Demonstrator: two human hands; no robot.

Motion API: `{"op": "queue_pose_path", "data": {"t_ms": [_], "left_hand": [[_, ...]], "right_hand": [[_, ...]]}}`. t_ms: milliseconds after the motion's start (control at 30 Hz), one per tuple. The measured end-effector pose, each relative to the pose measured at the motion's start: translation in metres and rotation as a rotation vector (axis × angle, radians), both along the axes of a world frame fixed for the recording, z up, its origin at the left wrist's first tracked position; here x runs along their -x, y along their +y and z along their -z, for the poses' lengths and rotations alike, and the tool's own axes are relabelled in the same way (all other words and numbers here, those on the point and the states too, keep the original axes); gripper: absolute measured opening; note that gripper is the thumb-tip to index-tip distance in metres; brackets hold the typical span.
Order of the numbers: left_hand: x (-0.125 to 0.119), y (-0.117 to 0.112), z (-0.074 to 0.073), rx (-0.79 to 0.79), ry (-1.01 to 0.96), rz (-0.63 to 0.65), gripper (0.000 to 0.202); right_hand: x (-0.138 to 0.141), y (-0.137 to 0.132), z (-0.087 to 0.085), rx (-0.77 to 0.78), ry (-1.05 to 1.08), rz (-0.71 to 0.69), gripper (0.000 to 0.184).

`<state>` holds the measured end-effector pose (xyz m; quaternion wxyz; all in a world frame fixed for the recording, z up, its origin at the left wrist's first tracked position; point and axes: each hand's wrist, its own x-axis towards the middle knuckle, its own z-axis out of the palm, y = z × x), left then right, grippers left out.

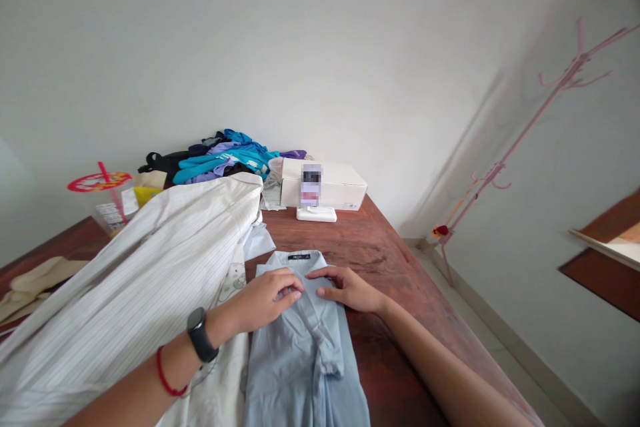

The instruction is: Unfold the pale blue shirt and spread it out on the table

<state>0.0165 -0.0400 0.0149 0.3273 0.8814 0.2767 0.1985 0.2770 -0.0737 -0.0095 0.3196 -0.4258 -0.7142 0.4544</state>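
Note:
A light blue shirt (305,353) lies flat on the dark wooden table (385,260), collar with a black label toward the far side. My left hand (265,300), with a black watch and a red string on the wrist, is curled with its fingertips pinching the fabric near the collar. My right hand (345,288) rests beside it on the same shirt, fingers bent and pressing the cloth. The two hands nearly touch at the shirt's middle.
A large white striped garment (150,280) is heaped at the left. Behind it lie a pile of blue and purple clothes (220,157), a white box (325,185) and a plastic cup with a red lid (107,200). A pink coat stand (525,140) leans at the right wall.

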Motion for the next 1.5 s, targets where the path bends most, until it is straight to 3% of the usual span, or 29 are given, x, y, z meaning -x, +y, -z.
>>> {"op": "queue_pose_path", "data": {"t_ms": [900, 1500], "left_hand": [[0.0, 0.0005, 0.0005, 0.019, 0.024, -0.006, 0.024], [-0.0007, -0.0008, -0.0065, 0.025, 0.062, 0.014, 0.023]], "right_hand": [[0.0014, -0.0019, -0.0063, -0.052, -0.064, 0.013, 0.052], [0.0007, -0.0012, -0.0051, -0.05, -0.072, 0.013, 0.049]]}}
